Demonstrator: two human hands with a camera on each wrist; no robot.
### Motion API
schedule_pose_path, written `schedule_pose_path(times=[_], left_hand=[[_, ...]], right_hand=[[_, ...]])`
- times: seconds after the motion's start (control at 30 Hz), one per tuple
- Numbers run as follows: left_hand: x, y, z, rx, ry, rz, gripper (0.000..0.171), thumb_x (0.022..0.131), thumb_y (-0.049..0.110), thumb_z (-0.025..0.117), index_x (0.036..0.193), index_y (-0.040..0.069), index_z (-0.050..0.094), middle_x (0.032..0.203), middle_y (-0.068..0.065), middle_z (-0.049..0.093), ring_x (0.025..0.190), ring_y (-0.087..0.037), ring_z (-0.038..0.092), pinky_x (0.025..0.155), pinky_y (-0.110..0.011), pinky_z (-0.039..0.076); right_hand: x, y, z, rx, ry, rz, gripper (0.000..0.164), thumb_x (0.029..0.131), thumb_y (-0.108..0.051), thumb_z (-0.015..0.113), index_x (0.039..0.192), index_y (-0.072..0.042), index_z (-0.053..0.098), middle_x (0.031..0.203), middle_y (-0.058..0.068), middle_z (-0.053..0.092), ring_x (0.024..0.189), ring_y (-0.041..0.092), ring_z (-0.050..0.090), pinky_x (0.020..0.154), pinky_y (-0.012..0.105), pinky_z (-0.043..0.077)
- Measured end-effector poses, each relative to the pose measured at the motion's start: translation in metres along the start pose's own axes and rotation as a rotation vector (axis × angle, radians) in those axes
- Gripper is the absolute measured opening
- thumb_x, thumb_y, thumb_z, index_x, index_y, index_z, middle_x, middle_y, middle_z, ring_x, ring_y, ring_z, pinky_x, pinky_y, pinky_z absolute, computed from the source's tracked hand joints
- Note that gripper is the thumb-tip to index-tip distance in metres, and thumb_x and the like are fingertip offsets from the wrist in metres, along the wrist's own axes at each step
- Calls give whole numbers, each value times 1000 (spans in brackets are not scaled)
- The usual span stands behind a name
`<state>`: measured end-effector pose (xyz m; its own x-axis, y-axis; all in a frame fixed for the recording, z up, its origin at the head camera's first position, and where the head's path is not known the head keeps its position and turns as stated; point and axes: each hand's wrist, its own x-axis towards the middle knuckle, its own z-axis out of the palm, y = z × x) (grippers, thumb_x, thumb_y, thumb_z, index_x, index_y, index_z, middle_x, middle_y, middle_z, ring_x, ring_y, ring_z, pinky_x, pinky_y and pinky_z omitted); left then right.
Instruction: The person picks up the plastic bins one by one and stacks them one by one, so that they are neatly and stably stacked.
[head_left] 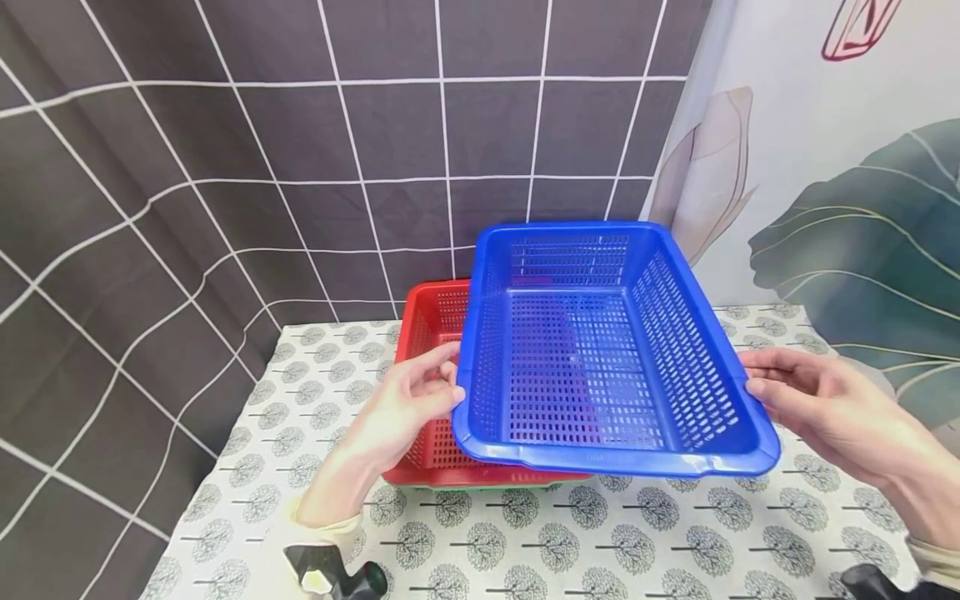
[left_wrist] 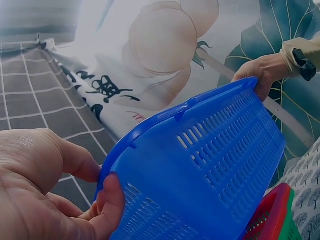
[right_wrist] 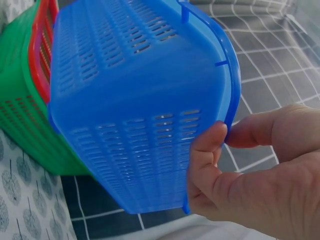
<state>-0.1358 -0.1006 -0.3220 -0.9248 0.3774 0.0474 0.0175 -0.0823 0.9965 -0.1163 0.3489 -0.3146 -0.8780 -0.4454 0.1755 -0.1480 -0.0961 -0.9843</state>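
Note:
A blue plastic basket (head_left: pixel 585 367) with slotted walls is held up by both hands, its inside facing the head camera. My left hand (head_left: pixel 416 408) pinches its left rim between thumb and fingers; the left wrist view shows the thumb on one side of the rim (left_wrist: pixel 145 122) and fingers on the other. My right hand (head_left: pixel 825 408) grips the opposite rim, fingertips curled under the edge in the right wrist view. Behind and below, a red basket (head_left: pixel 431 400) sits nested in a green basket (right_wrist: pixel 22 60), partly hidden by the blue one.
The tabletop wears a white cloth (head_left: pixel 555 542) printed with grey trees. A dark grid-patterned curtain (head_left: pixel 390 133) hangs at the back and left. On the right hangs a pale curtain (head_left: pixel 802 208) with large leaf prints. Each wrist bears a strap with a black device (head_left: pixel 333 571).

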Motion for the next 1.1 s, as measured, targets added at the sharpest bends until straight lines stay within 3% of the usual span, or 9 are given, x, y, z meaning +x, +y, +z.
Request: schedule_pose_path(times=[0.37,0.6,0.73,0.9,1.1], left_hand=[[-12,0,-24,51,-1,9,65,89,-7,58,149,-7,36,100,-12,52,89,-19,65,91,-34,53],[-19,0,-40,63,-4,36,65,87,-9,58,149,-8,36,99,-11,50,92,-19,65,86,-34,56],[-24,0,-49,81,-11,38,65,88,-7,59,149,-9,36,96,-9,50,96,-20,65,91,-36,53],[-30,-1,-58,77,-27,58,66,89,-8,58,149,-12,31,96,-8,54,98,-20,67,97,-35,50],[-34,-1,-67,77,-19,64,66,90,-9,58,149,-14,29,96,-6,56,94,-17,67,93,-34,52]], right_hand=[[19,4,22,-72,6,6,37,97,20,40,121,1,60,108,18,65,93,24,68,83,28,56],[31,3,39,-238,66,83,23,99,11,46,122,10,51,105,15,66,89,22,69,80,26,57],[38,3,49,-322,66,90,28,100,8,49,125,19,45,105,17,65,88,23,68,78,27,57],[45,4,59,-403,72,83,31,100,5,51,126,21,45,105,17,64,87,22,67,78,27,57],[53,7,68,-341,59,85,33,99,6,51,126,22,42,106,18,62,88,22,67,80,27,57]])
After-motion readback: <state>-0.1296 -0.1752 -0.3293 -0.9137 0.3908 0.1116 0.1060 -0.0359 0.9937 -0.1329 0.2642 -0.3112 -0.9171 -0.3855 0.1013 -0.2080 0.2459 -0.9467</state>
